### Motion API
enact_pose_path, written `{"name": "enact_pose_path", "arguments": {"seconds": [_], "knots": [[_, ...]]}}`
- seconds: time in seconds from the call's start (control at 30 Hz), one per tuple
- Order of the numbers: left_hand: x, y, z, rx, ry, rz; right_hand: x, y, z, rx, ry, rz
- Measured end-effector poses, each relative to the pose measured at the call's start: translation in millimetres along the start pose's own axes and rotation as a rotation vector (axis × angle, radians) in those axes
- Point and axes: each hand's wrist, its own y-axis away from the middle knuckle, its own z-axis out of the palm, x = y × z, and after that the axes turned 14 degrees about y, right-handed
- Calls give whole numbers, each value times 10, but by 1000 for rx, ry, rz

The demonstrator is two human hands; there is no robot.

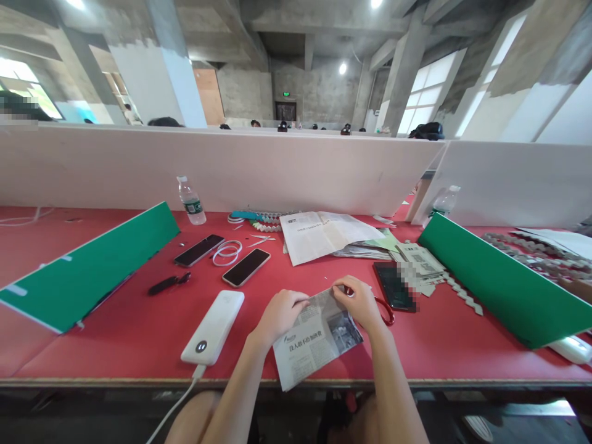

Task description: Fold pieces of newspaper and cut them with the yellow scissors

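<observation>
At lower centre, the newspaper sheet (314, 339) was thin, matt printed paper, creased where the left hand (280, 314) and right hand (358, 302) pinched it. The table (115, 333) had a smooth, matt red covering. The power bank (213, 327) at lower left was glossy white plastic; the phone (246, 267) showed glossy glass.

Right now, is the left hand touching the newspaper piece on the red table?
Touching. The head view shows the left hand with its fingers pressed on the newspaper piece at the top edge.
</observation>
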Motion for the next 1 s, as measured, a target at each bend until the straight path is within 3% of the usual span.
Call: {"name": "enact_pose_path", "arguments": {"seconds": [0.17,0.3,0.4,0.47,0.53,0.63,0.73,0.9,1.0], "knots": [[37,10,13,1,39,-6,198,15,-92,30,1,27],[6,55,-133,97,58,-20,528,33,-256,321,102,264],[-22,64,-243,226,201,-56,576,43,-294,400,-78,360],[-32,45,-254,307,383,-62,464,44,-241,288,-369,402],[-38,15,-216,391,561,-52,303,41,-155,76,-685,411],[-52,-24,-134,481,699,-47,119,36,-40,-134,-923,437],[-84,-43,-83,512,709,-71,50,35,2,-165,-1011,484],[-146,-68,-63,516,671,-116,12,48,-29,-292,-1002,425],[-161,-81,-65,487,648,-126,38,50,-37,-274,-966,448]]}}
